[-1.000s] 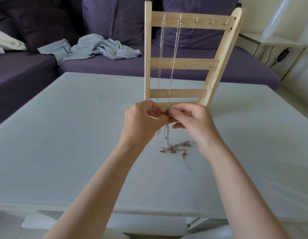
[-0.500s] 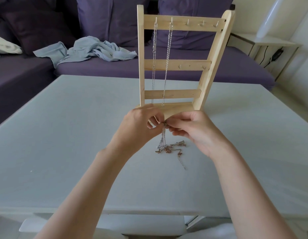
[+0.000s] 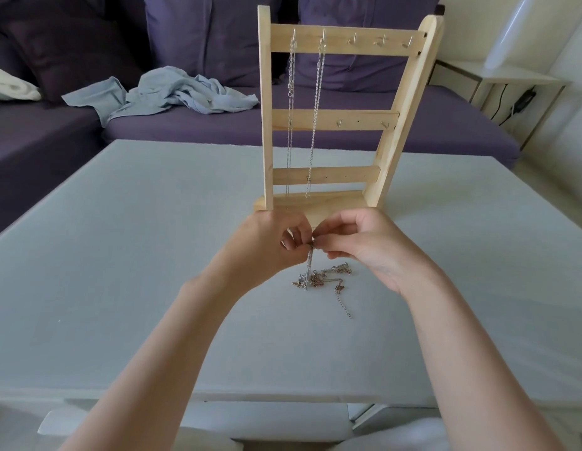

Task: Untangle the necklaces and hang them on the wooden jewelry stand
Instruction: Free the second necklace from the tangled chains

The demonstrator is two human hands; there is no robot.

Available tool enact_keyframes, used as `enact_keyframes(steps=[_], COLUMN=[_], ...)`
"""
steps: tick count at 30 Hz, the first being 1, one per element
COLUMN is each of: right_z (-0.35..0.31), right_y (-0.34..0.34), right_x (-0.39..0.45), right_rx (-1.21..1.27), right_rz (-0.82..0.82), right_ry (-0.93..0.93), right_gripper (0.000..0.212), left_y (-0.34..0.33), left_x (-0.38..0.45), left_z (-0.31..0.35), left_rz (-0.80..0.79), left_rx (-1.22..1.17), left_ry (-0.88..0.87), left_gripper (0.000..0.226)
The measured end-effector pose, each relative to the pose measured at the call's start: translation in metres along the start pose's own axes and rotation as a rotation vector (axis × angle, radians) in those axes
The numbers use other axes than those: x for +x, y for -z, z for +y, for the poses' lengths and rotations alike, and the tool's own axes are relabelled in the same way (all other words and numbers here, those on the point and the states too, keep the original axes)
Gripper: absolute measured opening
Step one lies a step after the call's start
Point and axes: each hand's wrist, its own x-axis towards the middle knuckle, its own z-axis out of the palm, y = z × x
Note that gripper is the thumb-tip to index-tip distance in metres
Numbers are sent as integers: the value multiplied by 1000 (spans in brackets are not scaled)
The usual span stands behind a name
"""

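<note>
Your two bare hands met over a pale grey table [image 3: 120, 255], just in front of the base of a wooden jewelry stand [image 3: 328, 47] that stood upright at twelve o'clock. Your left hand [image 3: 266, 245] and right hand [image 3: 364, 245] were fingertip to fingertip, each with its fingers curled and pinching the same silver chain [image 3: 309, 265] between them. That chain dropped straight down from the pinch to a tangle of necklaces [image 3: 325, 278] lying on the table at six o'clock from your fingertips, with one loose end trailing off toward five o'clock. Two silver necklaces [image 3: 291, 102] hung on the stand from the two leftmost hooks of its top bar, reaching down past the lowest bar. Beyond the table, a purple sofa [image 3: 348, 125] held a crumpled light blue garment [image 3: 172, 92] at ten o'clock.
</note>
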Motion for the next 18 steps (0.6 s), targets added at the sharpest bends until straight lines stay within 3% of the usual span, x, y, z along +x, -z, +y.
enact_keyframes(steps=[4, 11, 18], right_z=[1, -4, -4], right_y=[-2, 6, 4], right_x=[0, -2, 3], right_rx=[-91, 434, 643], right_rz=[-39, -101, -74], right_ry=[-31, -117, -122], right_gripper=[17, 24, 30], left_y=[1, 11, 6], left_x=[-2, 1, 0], left_z=[1, 10, 13], left_rz=[-75, -72, -56], left_rx=[32, -254, -590], left_ry=[-5, 84, 201], left_gripper=[12, 23, 13])
